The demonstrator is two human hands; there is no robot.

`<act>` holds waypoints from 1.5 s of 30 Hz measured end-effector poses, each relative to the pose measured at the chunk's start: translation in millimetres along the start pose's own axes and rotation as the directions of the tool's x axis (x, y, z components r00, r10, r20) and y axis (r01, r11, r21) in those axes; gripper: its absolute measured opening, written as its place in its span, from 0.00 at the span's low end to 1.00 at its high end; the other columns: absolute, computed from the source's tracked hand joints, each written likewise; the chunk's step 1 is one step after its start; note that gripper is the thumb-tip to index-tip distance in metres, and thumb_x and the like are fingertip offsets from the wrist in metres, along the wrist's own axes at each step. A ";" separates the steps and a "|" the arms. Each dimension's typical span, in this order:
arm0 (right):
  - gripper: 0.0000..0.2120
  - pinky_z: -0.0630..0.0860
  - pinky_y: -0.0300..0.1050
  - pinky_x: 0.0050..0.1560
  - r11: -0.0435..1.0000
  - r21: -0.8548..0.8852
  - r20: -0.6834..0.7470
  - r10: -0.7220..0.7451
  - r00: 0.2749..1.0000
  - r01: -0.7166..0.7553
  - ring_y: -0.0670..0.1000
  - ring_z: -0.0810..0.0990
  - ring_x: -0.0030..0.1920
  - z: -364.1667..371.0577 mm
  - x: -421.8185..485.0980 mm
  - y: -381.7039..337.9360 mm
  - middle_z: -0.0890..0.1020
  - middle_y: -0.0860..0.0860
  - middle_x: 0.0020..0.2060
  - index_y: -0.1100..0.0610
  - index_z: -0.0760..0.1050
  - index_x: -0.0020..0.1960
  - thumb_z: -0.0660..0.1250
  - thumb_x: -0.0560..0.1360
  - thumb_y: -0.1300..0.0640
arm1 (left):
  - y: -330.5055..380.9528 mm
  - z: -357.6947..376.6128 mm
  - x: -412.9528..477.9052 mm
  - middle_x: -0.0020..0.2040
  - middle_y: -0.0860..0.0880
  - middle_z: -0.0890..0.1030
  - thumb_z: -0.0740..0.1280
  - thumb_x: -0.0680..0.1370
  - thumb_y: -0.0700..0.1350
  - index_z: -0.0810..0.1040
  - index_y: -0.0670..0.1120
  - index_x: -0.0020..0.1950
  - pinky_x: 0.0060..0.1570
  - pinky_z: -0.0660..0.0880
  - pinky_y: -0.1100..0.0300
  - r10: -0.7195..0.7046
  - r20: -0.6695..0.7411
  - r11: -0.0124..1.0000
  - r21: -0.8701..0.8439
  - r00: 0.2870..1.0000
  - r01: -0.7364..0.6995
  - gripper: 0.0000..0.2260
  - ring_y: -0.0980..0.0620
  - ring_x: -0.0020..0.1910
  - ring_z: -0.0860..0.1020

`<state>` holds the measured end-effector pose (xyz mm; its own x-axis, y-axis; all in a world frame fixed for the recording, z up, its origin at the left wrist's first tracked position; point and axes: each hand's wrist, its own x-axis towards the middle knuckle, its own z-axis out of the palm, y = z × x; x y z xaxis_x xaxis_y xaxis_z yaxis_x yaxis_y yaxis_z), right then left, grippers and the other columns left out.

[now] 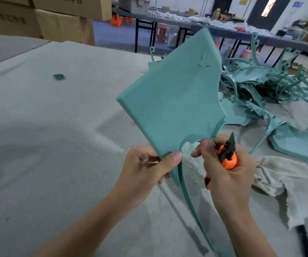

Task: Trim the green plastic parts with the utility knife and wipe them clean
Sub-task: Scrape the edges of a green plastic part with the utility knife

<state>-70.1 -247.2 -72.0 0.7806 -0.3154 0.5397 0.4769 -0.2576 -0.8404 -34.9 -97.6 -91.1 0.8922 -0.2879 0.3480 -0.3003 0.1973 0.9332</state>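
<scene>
A large flat green plastic part is held upright above the cloth-covered table, its thin curved stem running down toward the frame's bottom edge. My left hand pinches its lower corner, thumb on the front face. My right hand grips an orange and black utility knife, blade out and pointing up beside the part's lower right edge. That hand's thumb presses the part's edge. A crumpled white rag lies to the right of my right hand.
A heap of green plastic parts fills the table's right side. A small green scrap lies at the far left. Pale shavings are piled under the hands. A black handle pokes out beneath the rag. Cardboard boxes stand behind.
</scene>
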 end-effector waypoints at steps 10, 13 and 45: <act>0.13 0.63 0.29 0.27 0.998 -0.030 0.022 0.053 0.998 -0.052 0.41 0.69 0.22 1.5 0.2 -1.1 0.81 0.49 0.29 0.52 0.76 0.37 0.69 0.75 0.45 | -2.5 -6.2 7.0 0.24 0.48 0.74 0.70 0.70 0.56 0.78 0.47 0.25 0.24 0.68 0.62 -0.079 -0.223 0.992 -0.117 0.972 0.054 0.17 0.51 0.23 0.72; 0.16 0.64 0.28 0.28 0.997 -0.058 0.028 0.060 0.998 -0.058 0.41 0.70 0.22 1.7 1.3 -0.7 0.79 0.47 0.26 0.57 0.77 0.36 0.67 0.75 0.45 | -2.2 -3.1 6.4 0.28 0.47 0.76 0.70 0.69 0.57 0.80 0.47 0.30 0.23 0.67 0.63 -0.110 -0.212 0.985 -0.151 0.971 0.079 0.15 0.51 0.25 0.72; 0.19 0.75 0.47 0.44 0.800 -0.455 -0.046 0.418 0.907 -0.392 0.49 0.80 0.43 -41.7 43.1 15.6 0.80 0.47 0.49 0.48 0.73 0.61 0.74 0.74 0.58 | 4.1 -19.3 15.9 0.45 0.43 0.85 0.73 0.71 0.49 0.86 0.44 0.41 0.41 0.80 0.60 -0.315 -0.216 0.897 -0.387 0.924 0.215 0.08 0.49 0.41 0.84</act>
<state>-45.8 -302.9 -59.8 0.8892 -0.4355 0.1405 -0.1082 -0.4983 -0.8602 -15.5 -83.3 -83.5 0.9921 -0.1254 0.0082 0.0531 0.4775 0.8770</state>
